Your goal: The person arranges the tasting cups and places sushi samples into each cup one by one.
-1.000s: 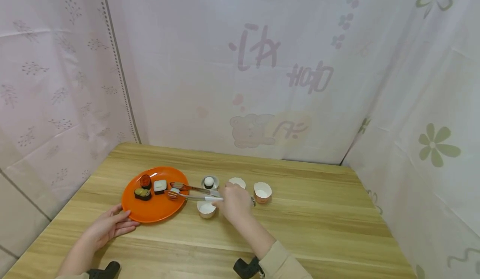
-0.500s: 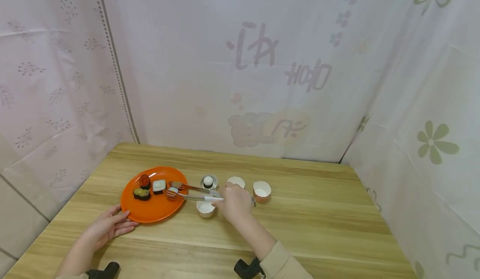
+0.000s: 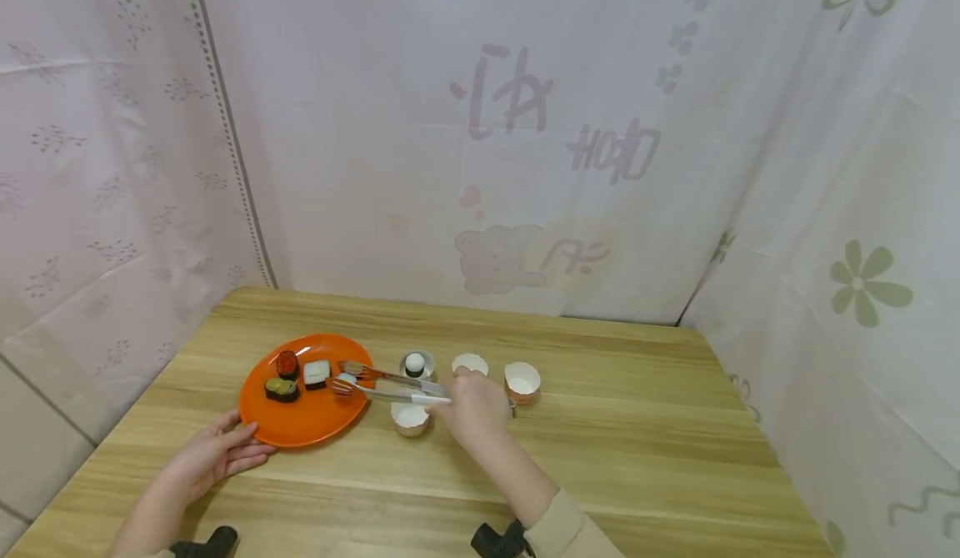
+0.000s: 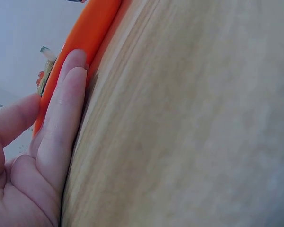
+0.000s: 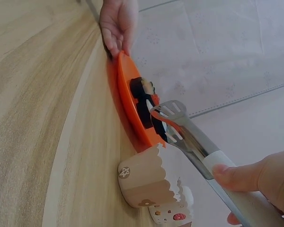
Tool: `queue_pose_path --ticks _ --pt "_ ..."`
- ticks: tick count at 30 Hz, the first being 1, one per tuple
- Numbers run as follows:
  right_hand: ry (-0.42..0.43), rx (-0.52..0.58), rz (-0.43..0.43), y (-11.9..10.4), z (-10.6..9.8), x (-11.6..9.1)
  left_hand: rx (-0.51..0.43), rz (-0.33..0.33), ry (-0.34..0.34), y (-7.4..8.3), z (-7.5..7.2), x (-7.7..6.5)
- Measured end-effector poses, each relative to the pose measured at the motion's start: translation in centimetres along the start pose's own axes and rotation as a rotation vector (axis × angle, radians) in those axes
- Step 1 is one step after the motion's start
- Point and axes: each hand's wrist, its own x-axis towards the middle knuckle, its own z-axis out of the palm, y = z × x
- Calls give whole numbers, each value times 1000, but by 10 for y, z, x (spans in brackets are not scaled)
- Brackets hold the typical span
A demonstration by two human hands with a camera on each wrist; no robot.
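My left hand (image 3: 217,456) holds the near left rim of an orange plate (image 3: 303,424), thumb on the rim and fingers beneath it, as the left wrist view shows. Serving tongs (image 3: 397,396) with slotted metal ends and pale handles are gripped in my right hand (image 3: 480,410). Their ends stand around a small white-topped sushi piece (image 3: 347,379) at the plate's right side; whether they squeeze it is unclear. Also on the plate are a red-topped sushi (image 3: 287,364), a green-topped sushi (image 3: 281,389) and a white-topped sushi (image 3: 317,373).
A paper baking cup (image 3: 410,429) stands below the tongs. Behind them, a cup (image 3: 431,363) contains a white-topped sushi piece (image 3: 415,364). Two more paper cups stand nearby, one behind my right hand (image 3: 470,362) and one to its right (image 3: 522,384). Patterned curtains surround the wooden table (image 3: 637,441).
The head view has shifted slightly. Both hands, the plate and the tongs keep nearly the same places, with the tongs' ends still at the small sushi piece.
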Motion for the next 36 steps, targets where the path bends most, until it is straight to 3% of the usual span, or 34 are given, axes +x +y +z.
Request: queue_pose_path --ticks 14,27,36 --pt "5 50 48 6 -8 -8 23 -11 17 0 2 0" --pt "112 20 7 20 -13 -15 16 -6 25 0 1 1" --pt "153 88 7 27 -17 -21 18 -2 24 -2 0 1"
